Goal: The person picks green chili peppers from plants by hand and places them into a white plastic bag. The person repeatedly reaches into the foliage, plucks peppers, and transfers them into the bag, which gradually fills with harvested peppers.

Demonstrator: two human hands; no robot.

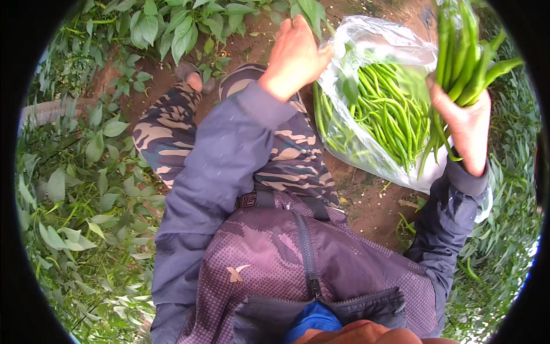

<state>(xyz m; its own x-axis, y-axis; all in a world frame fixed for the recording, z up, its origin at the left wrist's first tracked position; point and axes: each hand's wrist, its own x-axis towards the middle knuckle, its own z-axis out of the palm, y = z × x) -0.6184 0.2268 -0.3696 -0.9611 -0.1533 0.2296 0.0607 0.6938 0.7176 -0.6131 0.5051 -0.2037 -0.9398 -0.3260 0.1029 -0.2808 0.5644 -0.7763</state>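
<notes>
My right hand grips a thick bunch of long green chili peppers over the right side of a clear plastic bag. Many slender green peppers lie in that open plastic bag, mostly lengthwise along one another. My left hand is at the bag's left rim, back of the hand up, beside pepper plant leaves. Its thumb points toward the bag rim. The left fingertips are hidden, so whether they hold a leaf, a stem or a pepper does not show. Some leaves sit against the bag's inner left wall.
Leafy pepper plants crowd the left side, with more foliage on the right and at the top. Bare brown soil runs between the rows. My bent legs in camouflage trousers are left of the bag.
</notes>
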